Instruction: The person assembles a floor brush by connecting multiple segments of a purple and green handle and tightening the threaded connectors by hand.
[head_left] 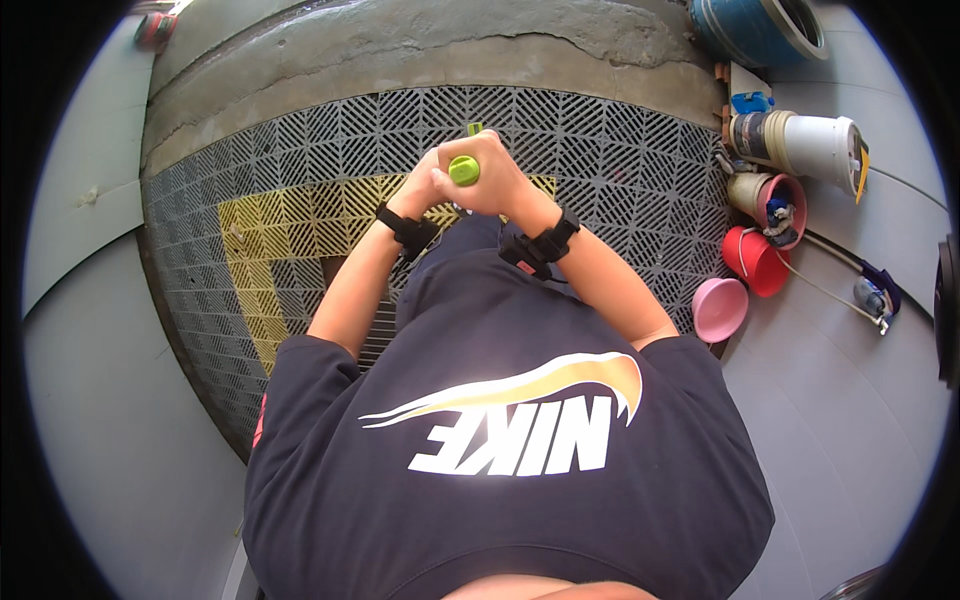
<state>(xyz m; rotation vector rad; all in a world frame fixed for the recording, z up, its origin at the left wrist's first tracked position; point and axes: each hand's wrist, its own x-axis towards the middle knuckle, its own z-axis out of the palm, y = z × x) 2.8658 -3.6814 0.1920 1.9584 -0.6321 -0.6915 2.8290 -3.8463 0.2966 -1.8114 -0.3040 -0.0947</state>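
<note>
Both my hands are together in front of my body at the upper middle. My right hand point(490, 178) is wrapped round a green-ended handle point(463, 170), whose round end points up toward me. My left hand point(424, 186) is closed against the same handle, pressed up to the right hand, with its fingers partly hidden. A small green piece point(475, 129) shows just beyond the knuckles; whether it belongs to the handle I cannot tell. The rest of the handle is hidden beneath my hands. Black straps circle both wrists.
Grey slatted floor tiles point(620, 150) with a yellow band point(240, 260) lie under me. On the right stand a pink basin point(720, 310), a red bucket point(765, 268), a white bucket point(825, 150) and a blue barrel point(745, 30). Grey walls rise on both sides.
</note>
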